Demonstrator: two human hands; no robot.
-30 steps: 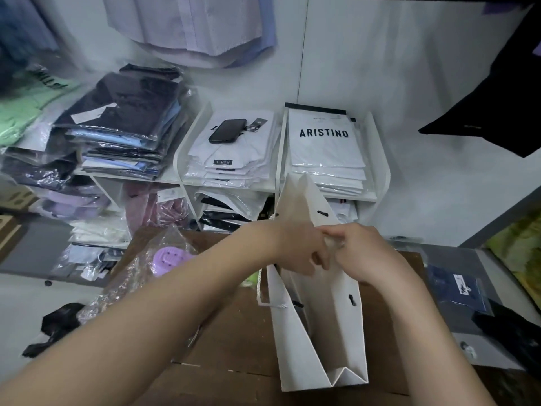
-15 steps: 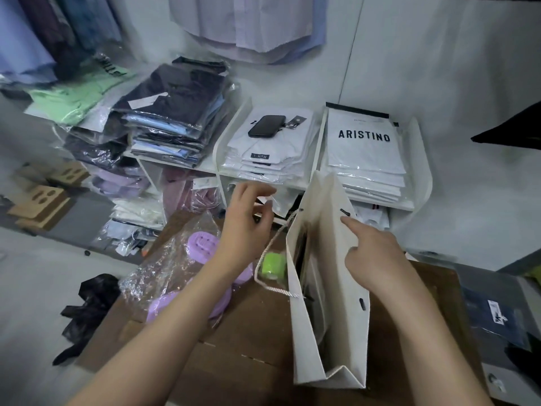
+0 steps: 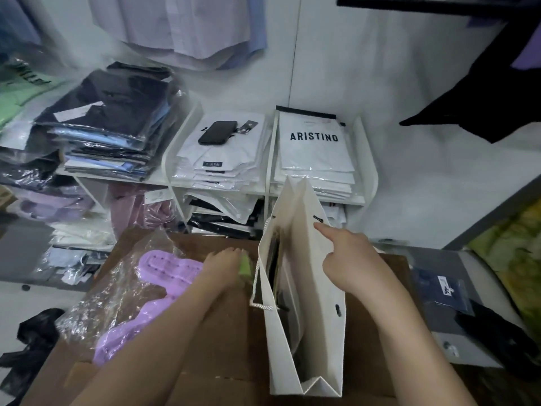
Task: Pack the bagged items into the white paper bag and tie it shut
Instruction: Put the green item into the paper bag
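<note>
The white paper bag [image 3: 310, 303] stands upright and open on a brown cardboard box [image 3: 222, 341]. Dark bagged items [image 3: 275, 259] show inside its mouth, and a white cord handle [image 3: 257, 291] hangs on its left side. My right hand [image 3: 354, 265] rests against the bag's right wall, its index finger straight and touching the paper near a black handle hole. My left hand [image 3: 224, 263] is down on the box just left of the bag, fingers curled over a small green roll [image 3: 245, 265]. Purple slippers in a clear plastic bag [image 3: 146, 291] lie further left.
Behind the box, a white shelf [image 3: 272, 159] holds stacks of bagged shirts with a black phone [image 3: 218, 132] on top. More bagged clothes [image 3: 108, 124] pile up at left. A navy packet [image 3: 442, 291] lies on a grey surface at right. Shirts hang above.
My left hand let go of the bag's top, swung out to the left, then dropped onto the green roll beside the bag. My right hand stayed on the bag's side.
</note>
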